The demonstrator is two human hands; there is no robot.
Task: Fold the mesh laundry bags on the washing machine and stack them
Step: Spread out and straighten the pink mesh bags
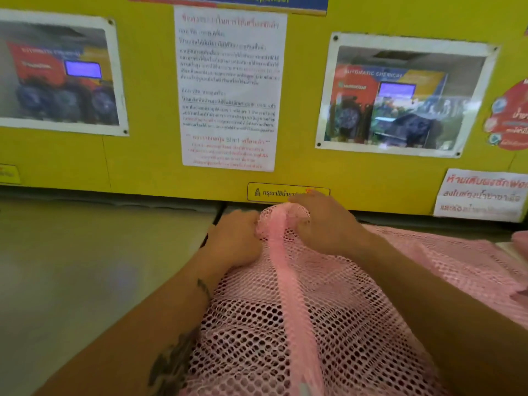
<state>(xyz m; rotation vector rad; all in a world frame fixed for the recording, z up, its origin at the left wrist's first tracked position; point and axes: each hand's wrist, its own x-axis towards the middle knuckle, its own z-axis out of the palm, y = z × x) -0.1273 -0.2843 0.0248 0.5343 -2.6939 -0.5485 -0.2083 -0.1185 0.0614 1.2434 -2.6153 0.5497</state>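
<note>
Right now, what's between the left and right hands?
In the head view, a bunched ridge of the pink mesh laundry bag, its far end gathered up. The left hand and right hand each have a grip on it from either side.

Both forearms are extended toward twelve o'clock, the tattooed left hand [234,238] clenched at ten o'clock of the right hand [323,224], whose fingers are curled downward, gripping.

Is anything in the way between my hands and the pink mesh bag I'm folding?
Nothing visible is. The left hand and the right hand both already grip the far end of the pink mesh bag, bunched between them near the yellow panel.
</note>
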